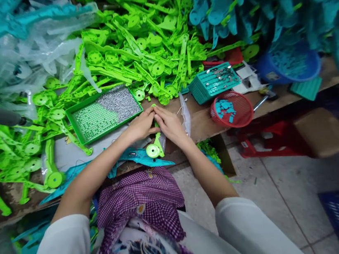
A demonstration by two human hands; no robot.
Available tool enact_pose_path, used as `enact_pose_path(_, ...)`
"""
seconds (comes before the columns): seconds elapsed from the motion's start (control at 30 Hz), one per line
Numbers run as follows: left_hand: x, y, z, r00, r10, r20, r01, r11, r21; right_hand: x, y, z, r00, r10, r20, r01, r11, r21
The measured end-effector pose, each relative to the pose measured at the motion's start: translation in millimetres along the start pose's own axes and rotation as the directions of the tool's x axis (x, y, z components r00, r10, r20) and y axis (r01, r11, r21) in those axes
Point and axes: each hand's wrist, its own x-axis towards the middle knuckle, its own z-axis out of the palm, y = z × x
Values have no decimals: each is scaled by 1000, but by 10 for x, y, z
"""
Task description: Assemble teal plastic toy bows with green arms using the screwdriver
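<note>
One green part [158, 141] between the hands [169, 123].

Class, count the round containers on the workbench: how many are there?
2: the red basket, beyond the right hand, and the blue basin, farther right. More may be hidden under the green pile.

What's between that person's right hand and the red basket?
In the head view, a whitish translucent piece, then brown tabletop, between the right hand and red basket.
</note>
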Motion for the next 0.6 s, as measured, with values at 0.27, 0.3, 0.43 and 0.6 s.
enact_pose_path(0.27, 31, -13, -26, 1000, -6, 20, 6, 1000, 12, -601, -239, -49, 989, -78, 128, 97, 985, -144)
enact_pose_path(0.3, 34, -12, -35, 1000, -4, 23, 3, 1000, 12, -660, -256, -40, 983, -73, 169, 101, 982, -161)
enact_pose_path(0.43, 31, -8, -47, 999, 0, 40, -1, 1000, 31, -753, -247, 23, 969, -43, 245, 98, 971, -219)
enact_pose_path(0.6, 13, -24, -16, 998, -11, 54, 9, 999, 32, -723, -189, 53, 967, -36, 253, 95, 970, -222)
